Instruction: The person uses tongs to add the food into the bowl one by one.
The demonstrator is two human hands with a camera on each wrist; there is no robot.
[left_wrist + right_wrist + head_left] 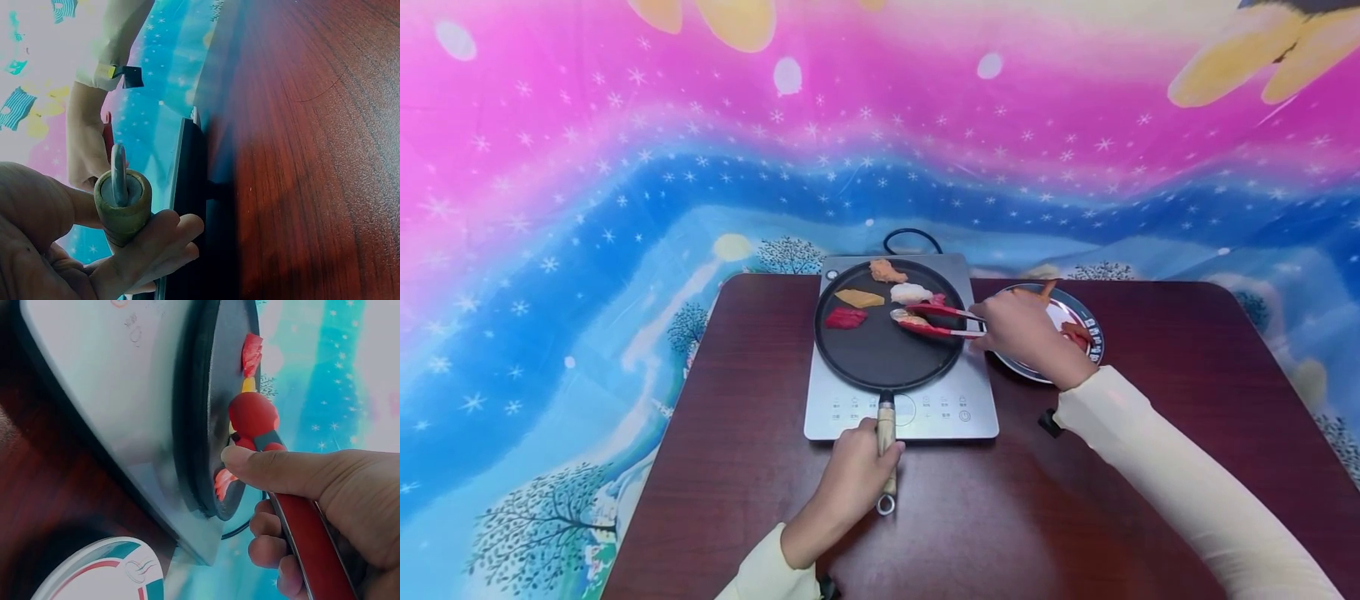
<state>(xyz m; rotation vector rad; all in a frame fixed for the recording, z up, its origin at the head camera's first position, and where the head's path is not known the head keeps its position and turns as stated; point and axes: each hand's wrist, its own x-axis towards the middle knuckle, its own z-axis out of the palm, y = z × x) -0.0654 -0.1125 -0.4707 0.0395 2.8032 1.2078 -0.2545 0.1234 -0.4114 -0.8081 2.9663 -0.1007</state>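
Observation:
My left hand (848,475) grips the pale wooden handle (886,423) of a flat black frying pan (880,358); the left wrist view shows the handle's end (125,215) between thumb and fingers. In my right hand (1026,332) I hold red-tipped tongs (964,314), their tips low over the pan's right half. Between the tips lies a pale and orange food piece (910,317); whether they pinch it I cannot tell. Around it on the pan lie a drumstick-like piece (887,271), a tan slice (859,297), a red meat piece (846,317), a white piece (910,292) and a pink one.
Under the pan sits a silver induction cooker (970,421), its black cord (912,231) looping behind. A round plate (1100,321) with some food pieces stands right of it, partly hidden by my right hand. Everything rests on a dark red wooden table (722,400) before a patterned cloth backdrop.

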